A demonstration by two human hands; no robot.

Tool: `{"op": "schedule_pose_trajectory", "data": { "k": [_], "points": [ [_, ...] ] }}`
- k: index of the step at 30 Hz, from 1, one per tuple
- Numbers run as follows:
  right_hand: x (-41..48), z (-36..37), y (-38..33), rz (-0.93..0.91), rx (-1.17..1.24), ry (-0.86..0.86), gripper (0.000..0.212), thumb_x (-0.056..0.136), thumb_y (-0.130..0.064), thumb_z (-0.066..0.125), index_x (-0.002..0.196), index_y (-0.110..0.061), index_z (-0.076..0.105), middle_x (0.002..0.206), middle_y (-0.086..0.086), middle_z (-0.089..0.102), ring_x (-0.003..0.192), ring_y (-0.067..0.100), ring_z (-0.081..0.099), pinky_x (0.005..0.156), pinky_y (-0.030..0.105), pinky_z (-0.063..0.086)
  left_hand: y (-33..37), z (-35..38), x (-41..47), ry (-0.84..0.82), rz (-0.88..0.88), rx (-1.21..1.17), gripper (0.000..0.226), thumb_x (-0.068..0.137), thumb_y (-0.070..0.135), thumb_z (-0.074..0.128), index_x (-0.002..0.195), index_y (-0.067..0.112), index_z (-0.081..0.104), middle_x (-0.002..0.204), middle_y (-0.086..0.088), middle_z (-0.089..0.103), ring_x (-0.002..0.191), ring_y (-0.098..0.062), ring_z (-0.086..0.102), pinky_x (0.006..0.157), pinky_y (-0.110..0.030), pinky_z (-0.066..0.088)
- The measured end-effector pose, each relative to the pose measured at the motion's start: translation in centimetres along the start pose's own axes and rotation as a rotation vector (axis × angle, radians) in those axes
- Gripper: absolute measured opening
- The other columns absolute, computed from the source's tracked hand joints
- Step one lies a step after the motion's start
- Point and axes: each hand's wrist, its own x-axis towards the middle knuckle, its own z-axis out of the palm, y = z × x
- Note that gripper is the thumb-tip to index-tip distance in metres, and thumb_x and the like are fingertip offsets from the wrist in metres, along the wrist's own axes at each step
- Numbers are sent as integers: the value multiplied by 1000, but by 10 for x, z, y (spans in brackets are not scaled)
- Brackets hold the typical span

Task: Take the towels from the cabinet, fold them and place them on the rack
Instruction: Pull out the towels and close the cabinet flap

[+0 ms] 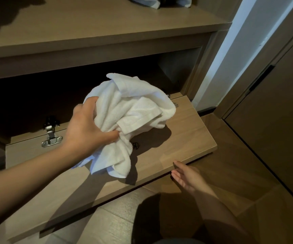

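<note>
A crumpled white towel (128,117) hangs bunched above the cabinet's folded-down door (186,138). My left hand (87,127) grips it from the left, fingers and thumb curled round the cloth. Its lower end droops onto the door panel. My right hand (186,175) is lower right, at the door's front edge, fingers straight and holding nothing. Behind the towel the cabinet's inside (36,99) is dark, and I cannot see what it holds.
A wooden shelf (98,27) runs above the cabinet, with white cloth (147,1) at its back edge. Metal hinges (51,134) join the door to the cabinet. A dark wooden door (274,111) stands at right. Wood floor lies below.
</note>
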Motion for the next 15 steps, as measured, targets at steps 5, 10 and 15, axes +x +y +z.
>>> {"op": "schedule_pose_trajectory", "data": {
  "k": [5,10,15],
  "points": [
    [-21,1,-11,-96,-69,23,35,91,-11,66,123,2,56,116,20,65,107,26,65,90,32,52,29,-29,6,2,20,-50,88,49,57,75,124,38,34,115,3,47,93,-13,53,63,-19,42],
    [-41,4,-34,-249,-191,94,27,90,-13,69,110,2,59,106,21,68,95,26,70,76,29,57,55,-61,10,2,56,-118,88,44,60,73,121,37,38,114,2,50,94,-13,54,64,-23,43],
    [-61,21,-59,-403,-229,127,25,87,-18,72,105,-3,61,98,13,71,81,17,73,62,21,57,71,-76,17,-4,25,-157,76,54,42,84,115,36,41,113,1,52,92,-12,54,62,-23,43]
  ]
}}
